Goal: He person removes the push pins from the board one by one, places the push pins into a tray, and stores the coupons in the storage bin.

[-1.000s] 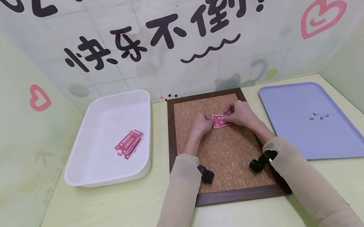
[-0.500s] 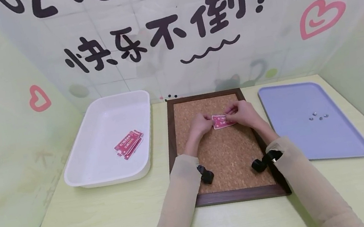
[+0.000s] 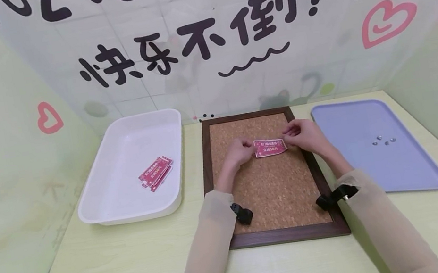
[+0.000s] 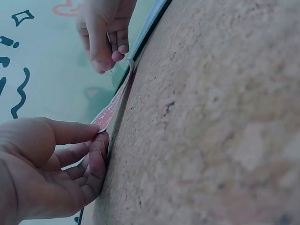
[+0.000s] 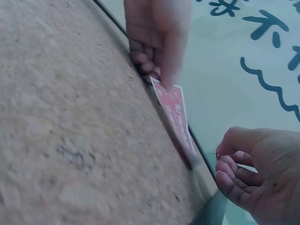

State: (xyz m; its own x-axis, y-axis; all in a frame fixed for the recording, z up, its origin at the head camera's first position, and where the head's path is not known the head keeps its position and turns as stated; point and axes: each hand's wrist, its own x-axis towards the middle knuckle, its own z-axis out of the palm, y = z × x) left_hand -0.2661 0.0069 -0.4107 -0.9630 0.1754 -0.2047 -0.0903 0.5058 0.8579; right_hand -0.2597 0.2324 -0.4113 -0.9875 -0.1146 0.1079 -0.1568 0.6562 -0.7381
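A red coupon [image 3: 270, 147] with a white edge lies over the upper part of the framed cork board [image 3: 275, 194]. My left hand [image 3: 240, 153] pinches the coupon's left end between thumb and fingers. The coupon's far end curls up off the cork in the left wrist view. My right hand [image 3: 305, 136] is just past the coupon's right end, apart from it in both wrist views. Between its thumb and forefinger it pinches a thumbtack [image 5: 214, 153], whose thin point sticks out; the fingers hide the head.
At left, a white plastic tub [image 3: 135, 207] holds several more red coupons [image 3: 155, 171]. A lavender tray [image 3: 354, 120] on the right bears several silver thumbtacks [image 3: 386, 142]. A printed backdrop [image 3: 194, 88] stands behind the table.
My right hand has moved rightward off the coupon, uncovering its right part. The left hand keeps its pinch on the left end, though its forearm has shifted slightly left.
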